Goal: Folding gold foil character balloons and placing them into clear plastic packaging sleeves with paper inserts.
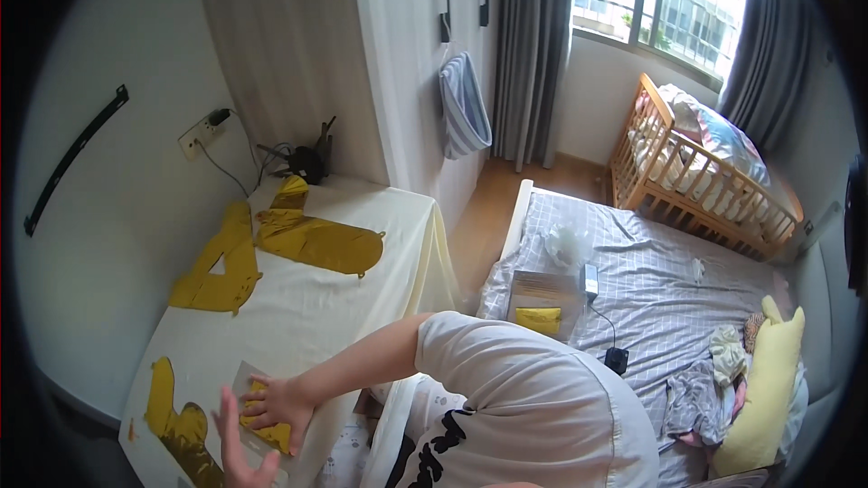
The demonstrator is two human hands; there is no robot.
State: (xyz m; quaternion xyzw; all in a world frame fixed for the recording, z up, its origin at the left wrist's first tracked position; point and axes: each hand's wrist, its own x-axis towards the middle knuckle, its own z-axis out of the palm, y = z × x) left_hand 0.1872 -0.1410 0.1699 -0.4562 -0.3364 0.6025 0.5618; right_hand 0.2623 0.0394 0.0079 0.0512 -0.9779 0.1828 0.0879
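Note:
My right hand (282,405) lies palm down, fingers spread, on a folded gold foil packet (277,437). Under the packet, part of a grey sheet (246,370) shows on the cream-covered table (316,330). Just to the left, my left hand (240,454) is raised with its fingers apart and nothing visible in it; the lower picture edge cuts it off. Beside it lies a flat, curved gold foil balloon (185,434). Farther back on the cloth are two more flat foil balloons, one with a triangular gap (221,262) and one long and rounded (325,246).
A black router-like device (307,163) with cables stands at the table's back, near a wall socket (197,137). On the bed (651,253) to the right are cardboard (535,287), another gold packet (539,319), a black adapter (617,361) and a yellow pillow (761,389). Behind stands a wooden crib (669,167).

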